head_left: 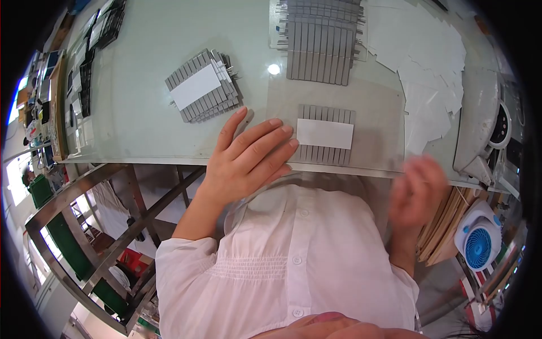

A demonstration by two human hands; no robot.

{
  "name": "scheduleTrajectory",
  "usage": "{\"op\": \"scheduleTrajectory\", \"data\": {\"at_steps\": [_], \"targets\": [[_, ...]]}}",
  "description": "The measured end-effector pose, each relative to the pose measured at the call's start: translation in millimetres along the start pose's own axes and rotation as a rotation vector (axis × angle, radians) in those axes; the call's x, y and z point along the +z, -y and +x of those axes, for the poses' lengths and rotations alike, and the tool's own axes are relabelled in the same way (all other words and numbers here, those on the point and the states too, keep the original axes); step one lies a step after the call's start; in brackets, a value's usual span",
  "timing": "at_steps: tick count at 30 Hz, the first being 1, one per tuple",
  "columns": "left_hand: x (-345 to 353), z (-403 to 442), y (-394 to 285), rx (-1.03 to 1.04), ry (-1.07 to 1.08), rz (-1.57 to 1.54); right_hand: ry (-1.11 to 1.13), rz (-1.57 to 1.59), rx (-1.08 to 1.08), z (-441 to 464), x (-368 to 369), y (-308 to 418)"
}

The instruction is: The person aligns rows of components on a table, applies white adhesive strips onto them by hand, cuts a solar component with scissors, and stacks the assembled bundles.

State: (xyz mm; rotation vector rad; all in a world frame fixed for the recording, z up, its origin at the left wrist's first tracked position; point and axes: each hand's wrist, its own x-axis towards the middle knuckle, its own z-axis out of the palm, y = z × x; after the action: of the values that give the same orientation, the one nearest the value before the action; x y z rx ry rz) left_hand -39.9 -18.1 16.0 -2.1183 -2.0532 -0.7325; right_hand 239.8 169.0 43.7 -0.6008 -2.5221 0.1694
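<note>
My left hand [248,155] rests at the table's front edge with its fingers stretched out and spread. Its fingertips lie beside the left edge of a small grey slatted piece [324,155]; whether they touch it I cannot tell. Across the middle of that piece lies a white rectangular paper [324,134]. My right hand [418,189] is smeared by motion near the front edge, below the white sheets, and its fingers are unclear. To the upper left sits a fanned stack of similar grey slatted pieces [197,107], topped by another white paper [196,86].
A tall stack of grey slatted pieces [319,59] stands at the back. White sheets [432,62] spread over the right side of the glass-topped table [141,124]. Dark flat items [86,79] line the left edge. A white device [480,130] stands right, above a blue fan [479,247].
</note>
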Motion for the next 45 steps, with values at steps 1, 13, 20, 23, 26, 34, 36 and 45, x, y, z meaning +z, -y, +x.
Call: {"op": "scheduleTrajectory", "data": {"at_steps": [1, 13, 20, 23, 26, 34, 36, 45], "targets": [[0, -1, 1, 0.003, -0.007, -0.008, -0.166, -0.120, 0.063, -7, -10, -19], [2, -7, 7, 0.063, -0.004, -0.006, -0.267, 0.634, 1.081, -10, -103, -146], [4, -8, 8, 0.087, -0.006, 0.011, -0.505, 0.853, 0.904, -53, -115, -130], [5, -9, 9, 0.095, 0.000, 0.015, -0.487, 0.930, 0.971, -74, -119, -117], [6, -10, 11, 0.102, 0.007, 0.018, -0.464, 0.941, 0.992, -78, -118, -112], [1, -9, 4, 0.094, 0.014, -0.019, -0.392, 0.795, 1.084, -83, -45, -116], [1, -14, 5, 0.091, -0.012, -0.012, -0.610, 0.842, 1.104, -75, -21, -85], [-1, 35, -65, 0.139, -0.113, -0.498, -0.007, 0.477, 0.071, 3, 4, 49]]}}
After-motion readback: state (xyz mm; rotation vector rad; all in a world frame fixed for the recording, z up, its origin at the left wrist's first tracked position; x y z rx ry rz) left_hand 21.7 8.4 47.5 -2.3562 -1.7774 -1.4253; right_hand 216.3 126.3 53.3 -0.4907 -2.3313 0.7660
